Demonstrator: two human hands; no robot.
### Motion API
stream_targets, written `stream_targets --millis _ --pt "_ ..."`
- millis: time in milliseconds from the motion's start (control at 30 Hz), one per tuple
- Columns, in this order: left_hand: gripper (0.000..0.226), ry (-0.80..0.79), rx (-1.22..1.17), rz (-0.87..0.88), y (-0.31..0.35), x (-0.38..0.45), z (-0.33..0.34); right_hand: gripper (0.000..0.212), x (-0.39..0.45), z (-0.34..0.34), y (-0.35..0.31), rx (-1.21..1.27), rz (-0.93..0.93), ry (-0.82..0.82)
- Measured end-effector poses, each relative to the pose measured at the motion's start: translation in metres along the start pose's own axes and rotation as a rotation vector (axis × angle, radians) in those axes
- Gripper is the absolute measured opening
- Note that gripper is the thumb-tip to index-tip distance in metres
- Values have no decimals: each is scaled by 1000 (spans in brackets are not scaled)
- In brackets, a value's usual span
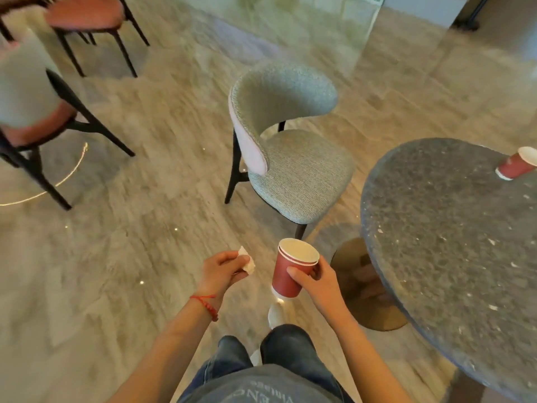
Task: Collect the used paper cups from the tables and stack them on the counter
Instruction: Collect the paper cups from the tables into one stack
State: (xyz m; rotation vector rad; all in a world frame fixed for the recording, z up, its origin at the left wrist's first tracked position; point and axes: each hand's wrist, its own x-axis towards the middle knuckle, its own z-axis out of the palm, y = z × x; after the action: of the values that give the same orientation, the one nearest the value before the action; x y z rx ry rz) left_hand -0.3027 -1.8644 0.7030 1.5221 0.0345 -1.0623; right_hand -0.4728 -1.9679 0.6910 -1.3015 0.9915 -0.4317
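My right hand (316,282) grips red paper cups (292,267), two nested with white rims showing, held upright over the floor beside my legs. My left hand (222,270) is closed around a crumpled white tissue (247,260). Another red paper cup (518,163) lies on its side near the far right edge of the round dark speckled table (447,228), well beyond both hands.
A grey-green upholstered chair (290,158) stands just ahead, left of the table. The table's brass base (366,289) is close to my right hand. Dark-legged chairs with pink seats (84,16) stand at the far left. Open stone floor spreads to the left.
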Motion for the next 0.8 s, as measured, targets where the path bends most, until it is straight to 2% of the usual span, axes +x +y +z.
stream_targets --millis 100,267,367,533,633,800 --pt "2 78 -64 31 16 19 -11 56 41 16 -17 -29 2 -116" --pt "12 204 -144 67 46 67 -17 51 119 38 -40 -87 4 -238" --pt "7 254 -198 67 69 97 -15 43 170 51 -58 -104 -1 -293" --pt "3 320 -249 56 110 149 -12 48 248 72 -92 -126 -16 -362" --pt "4 368 -269 67 136 178 -15 42 291 90 -111 -129 -14 -407" --pt "1 394 -264 53 171 223 -34 44 345 131 -127 -151 5 -442"
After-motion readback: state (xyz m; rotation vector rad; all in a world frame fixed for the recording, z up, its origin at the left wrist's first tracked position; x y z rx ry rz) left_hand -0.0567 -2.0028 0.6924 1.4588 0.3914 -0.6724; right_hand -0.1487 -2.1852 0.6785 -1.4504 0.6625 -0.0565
